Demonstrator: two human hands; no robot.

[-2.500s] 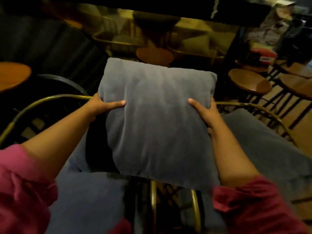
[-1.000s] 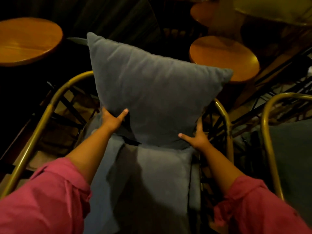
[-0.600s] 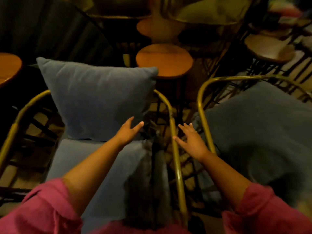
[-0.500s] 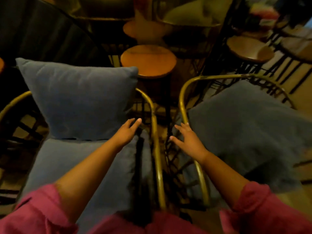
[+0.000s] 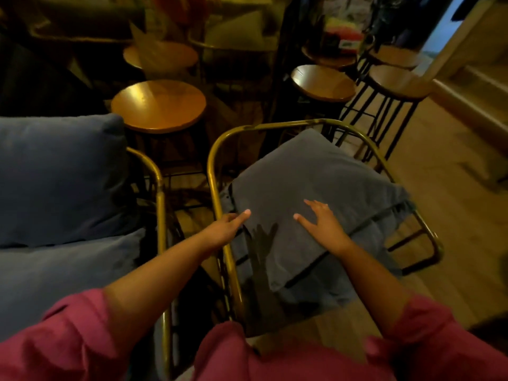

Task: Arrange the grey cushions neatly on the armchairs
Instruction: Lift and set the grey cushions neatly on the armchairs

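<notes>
We stand over two armchairs side by side. The left armchair point(image 5: 158, 174), filling the left of the frame, already carries a grey cushion point(image 5: 60, 177) propped upright against its back above the seat pad point(image 5: 68, 273), so we judge that one settled. The right armchair point(image 5: 211, 171), in the centre and right of the frame, holds the cushion that matters now: a flat grey cushion point(image 5: 310, 193) lying tilted on the seat pad point(image 5: 368, 259), askew within the brass frame. Its long axis runs from the lower centre of the frame up toward the upper right, one corner pointing at the chair back and another jutting past the seat's right edge.

That cushion lies directly ahead of both hands. Our right hand point(image 5: 323, 224) is over its lower middle, fingers spread wide and empty; whether the palm is touching the fabric we cannot tell. Our left hand point(image 5: 225, 228) is open too, holding nothing, just at the cushion's left edge above the brass arm rail, its shadow falling on the cloth. The right hand is the nearer to the cushion's middle, the left to its near-left edge.

We reckon the next move is to take the two sides and stand the cushion up against the back. Wooden stools point(image 5: 159, 105) crowd close behind.
</notes>
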